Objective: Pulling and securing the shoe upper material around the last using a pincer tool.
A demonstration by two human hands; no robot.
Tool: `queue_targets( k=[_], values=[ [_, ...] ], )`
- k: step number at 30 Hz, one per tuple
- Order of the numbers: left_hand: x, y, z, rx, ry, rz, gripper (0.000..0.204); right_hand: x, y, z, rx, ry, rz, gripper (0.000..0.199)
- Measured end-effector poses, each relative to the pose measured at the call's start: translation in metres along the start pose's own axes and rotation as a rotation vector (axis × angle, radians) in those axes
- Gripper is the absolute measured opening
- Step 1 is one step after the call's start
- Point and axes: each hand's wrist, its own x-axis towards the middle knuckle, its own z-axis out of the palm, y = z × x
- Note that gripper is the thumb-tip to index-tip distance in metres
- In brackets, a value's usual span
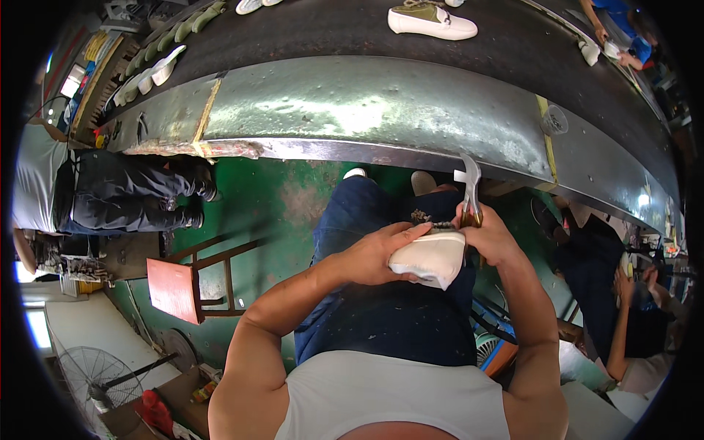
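My left hand [383,253] is wrapped round the side of a cream-white shoe upper [429,257], held over my lap. In my right hand [493,238], closed at the shoe's right edge, is a pair of metal lasting pincers [471,189]. Their curved jaws and hammer-like knob point up toward the bench edge. My right fingers also come against the shoe, though its far side is partly hidden by both hands. Whether the jaws touch the shoe, I cannot tell; they look clear of it, standing above.
Ahead runs a metal bench edge [308,110] beside a dark conveyor belt [330,33]. On the belt sits a white loafer [433,23], with several green and white shoes at left. A wooden stool [174,290] and a fan [92,374] stand left. Co-workers sit on both sides.
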Motion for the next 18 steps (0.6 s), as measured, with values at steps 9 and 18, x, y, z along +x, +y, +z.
queue_targets(
  k=[9, 18],
  values=[
    [0.018, -0.054, 0.038, -0.49, 0.194, -0.512, 0.059, 0.01, 0.081, 0.016, -0.437, 0.466, -0.088, 0.037],
    [0.038, -0.065, 0.04, -0.035, 0.191, -0.664, 0.063, 0.022, 0.088, 0.056, -0.239, 0.485, 0.084, 0.062]
  ],
)
